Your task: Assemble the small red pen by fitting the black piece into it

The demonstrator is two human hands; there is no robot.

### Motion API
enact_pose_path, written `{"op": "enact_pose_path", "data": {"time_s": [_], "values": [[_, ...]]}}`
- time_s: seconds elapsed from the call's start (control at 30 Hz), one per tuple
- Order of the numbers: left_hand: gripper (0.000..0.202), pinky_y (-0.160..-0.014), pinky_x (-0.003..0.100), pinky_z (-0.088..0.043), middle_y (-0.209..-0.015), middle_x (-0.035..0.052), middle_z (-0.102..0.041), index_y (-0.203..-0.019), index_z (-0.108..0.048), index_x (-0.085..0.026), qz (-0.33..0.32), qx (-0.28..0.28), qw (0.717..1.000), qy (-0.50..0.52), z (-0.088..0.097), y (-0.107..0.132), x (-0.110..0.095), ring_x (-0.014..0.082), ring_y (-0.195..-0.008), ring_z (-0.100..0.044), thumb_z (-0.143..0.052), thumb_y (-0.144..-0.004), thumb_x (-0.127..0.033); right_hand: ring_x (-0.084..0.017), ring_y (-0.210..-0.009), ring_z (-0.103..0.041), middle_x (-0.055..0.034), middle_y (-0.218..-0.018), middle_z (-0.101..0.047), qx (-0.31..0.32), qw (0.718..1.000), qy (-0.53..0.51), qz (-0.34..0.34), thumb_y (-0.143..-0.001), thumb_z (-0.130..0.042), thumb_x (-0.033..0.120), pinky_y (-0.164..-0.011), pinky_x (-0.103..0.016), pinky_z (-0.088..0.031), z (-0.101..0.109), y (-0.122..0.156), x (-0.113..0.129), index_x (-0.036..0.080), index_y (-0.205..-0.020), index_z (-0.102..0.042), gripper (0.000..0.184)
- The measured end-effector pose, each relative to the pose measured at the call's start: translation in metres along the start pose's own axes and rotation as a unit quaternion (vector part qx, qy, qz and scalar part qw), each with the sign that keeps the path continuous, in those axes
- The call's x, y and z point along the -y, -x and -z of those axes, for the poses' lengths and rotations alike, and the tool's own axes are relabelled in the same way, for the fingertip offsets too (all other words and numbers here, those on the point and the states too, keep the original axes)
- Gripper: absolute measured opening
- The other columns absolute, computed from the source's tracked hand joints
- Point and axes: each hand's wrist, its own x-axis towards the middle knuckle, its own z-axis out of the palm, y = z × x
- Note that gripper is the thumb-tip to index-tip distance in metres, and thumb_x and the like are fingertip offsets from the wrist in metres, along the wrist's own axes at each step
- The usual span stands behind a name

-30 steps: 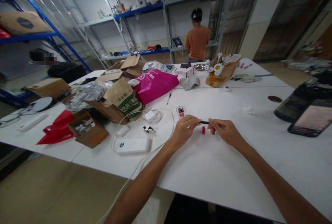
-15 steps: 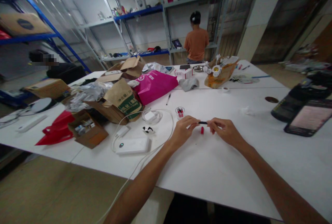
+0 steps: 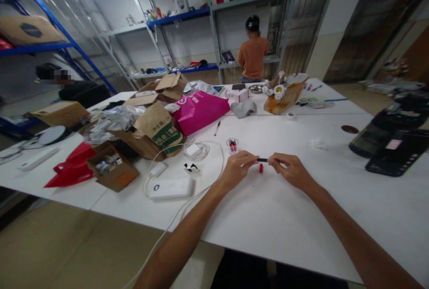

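Both my hands meet over the white table [image 3: 301, 217], pinching a small black stick-like piece [image 3: 262, 160] between them. My left hand [image 3: 238, 167] grips its left end with closed fingers. My right hand [image 3: 288, 169] holds the right end, fingers curled. A small red piece [image 3: 260, 169] lies on the table just below the black one. A little clear cup [image 3: 232, 144] with red and black pieces stands just beyond my left hand.
A white power bank [image 3: 171, 188] with a coiled white cable [image 3: 197, 149] lies to the left. Brown boxes [image 3: 157, 130], a pink bag [image 3: 199, 109] and a red bag [image 3: 70, 168] crowd the left. Black devices [image 3: 395, 144] sit at right. A person in orange [image 3: 253, 54] stands at far shelves; another sits at left.
My hands stay pinched on the black piece with hardly any motion. The view has shifted slightly, and the screen of the device at right has gone dark.
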Motion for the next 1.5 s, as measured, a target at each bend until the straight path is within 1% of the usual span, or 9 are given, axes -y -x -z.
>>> {"op": "enact_pose_path", "data": {"time_s": [0.37, 0.63, 0.73, 0.87, 1.03, 1.13, 1.27, 1.4, 1.5], "values": [[0.020, -0.084, 0.034, -0.065, -0.103, 0.0111, -0.079, -0.120, -0.080, -0.022, -0.041, 0.012, 0.998, -0.048, 0.002, 0.001, 0.002, 0.0191, -0.092, -0.076, -0.066, -0.105, -0.023, -0.010, -0.060, -0.034, 0.0037, -0.064, -0.041, 0.036, 0.986, -0.129, -0.100, -0.103, -0.058, 0.065, -0.057, -0.028, -0.025, -0.005, 0.003, -0.005, 0.019, -0.076, -0.058, 0.052], [0.016, -0.093, 0.041, -0.063, -0.106, 0.0105, -0.081, -0.114, -0.077, -0.021, -0.015, 0.023, 0.992, -0.126, -0.002, 0.002, -0.002, 0.0240, -0.100, -0.077, -0.069, -0.104, -0.031, -0.012, -0.065, -0.052, 0.0006, -0.069, -0.059, -0.027, 0.995, -0.083, -0.040, -0.098, -0.069, 0.061, -0.064, -0.027, -0.040, -0.009, -0.001, -0.002, 0.020, -0.084, -0.072, 0.044], [0.017, -0.094, 0.041, -0.062, -0.105, 0.0089, -0.082, -0.112, -0.078, -0.022, 0.038, -0.030, 0.994, -0.093, -0.003, 0.000, -0.007, 0.0237, -0.099, -0.078, -0.070, -0.104, -0.035, -0.013, -0.066, -0.057, -0.0006, -0.071, -0.063, -0.048, 0.993, -0.104, -0.027, -0.100, -0.066, 0.062, -0.066, -0.028, -0.044, -0.006, -0.002, 0.001, 0.020, -0.091, -0.075, 0.044], [0.022, -0.090, 0.036, -0.061, -0.104, 0.0066, -0.082, -0.112, -0.077, -0.022, 0.123, -0.144, 0.981, -0.047, 0.008, -0.009, -0.014, 0.0210, -0.094, -0.077, -0.070, -0.103, -0.041, -0.014, -0.065, -0.058, -0.0023, -0.065, -0.061, -0.162, 0.975, -0.148, -0.033, -0.106, -0.051, 0.067, -0.068, -0.030, -0.046, 0.006, -0.004, 0.000, 0.019, -0.091, -0.077, 0.056], [0.026, -0.092, 0.035, -0.059, -0.109, 0.0075, -0.082, -0.114, -0.071, -0.021, 0.154, -0.210, 0.965, -0.014, 0.027, -0.018, -0.012, 0.0198, -0.097, -0.076, -0.067, -0.105, -0.044, -0.015, -0.063, -0.056, -0.0038, -0.064, -0.060, -0.233, 0.957, -0.156, -0.068, -0.103, -0.051, 0.074, -0.066, -0.031, -0.047, 0.023, -0.008, -0.006, 0.018, -0.086, -0.077, 0.063], [0.026, -0.092, 0.036, -0.059, -0.112, 0.0081, -0.082, -0.117, -0.066, -0.021, 0.170, -0.219, 0.961, 0.006, 0.033, -0.019, -0.003, 0.0202, -0.099, -0.077, -0.066, -0.105, -0.045, -0.017, -0.066, -0.058, -0.0048, -0.068, -0.062, -0.185, 0.973, -0.120, -0.074, -0.101, -0.049, 0.078, -0.067, -0.032, -0.048, 0.034, -0.009, -0.011, 0.019, -0.089, -0.076, 0.066], [0.020, -0.098, 0.039, -0.055, -0.109, 0.0064, -0.080, -0.110, -0.073, -0.023, 0.190, -0.214, 0.956, -0.071, 0.038, -0.018, 0.018, 0.0220, -0.105, -0.072, -0.069, -0.103, -0.041, -0.020, -0.083, -0.065, -0.0076, -0.092, -0.073, -0.037, 0.996, 0.025, -0.080, -0.092, -0.066, 0.077, -0.077, -0.034, -0.053, 0.052, -0.005, -0.024, 0.021, -0.104, -0.076, 0.058], [0.015, -0.095, 0.040, -0.052, -0.105, 0.0056, -0.080, -0.106, -0.078, -0.022, 0.198, -0.190, 0.953, -0.129, 0.041, -0.016, 0.033, 0.0232, -0.102, -0.069, -0.074, -0.098, -0.035, -0.023, -0.093, -0.067, -0.0082, -0.111, -0.075, 0.085, 0.984, 0.090, -0.128, -0.070, -0.090, 0.069, -0.082, -0.036, -0.056, 0.068, 0.003, -0.045, 0.024, -0.113, -0.076, 0.065], [0.015, -0.095, 0.039, -0.051, -0.102, 0.0041, -0.080, -0.108, -0.078, -0.023, 0.199, -0.175, 0.954, -0.139, 0.040, -0.016, 0.037, 0.0231, -0.101, -0.068, -0.077, -0.095, -0.029, -0.024, -0.095, -0.068, -0.0086, -0.112, -0.074, 0.143, 0.975, 0.084, -0.150, -0.065, -0.093, 0.063, -0.087, -0.037, -0.057, 0.075, 0.007, -0.059, 0.023, -0.114, -0.076, 0.065]]}}
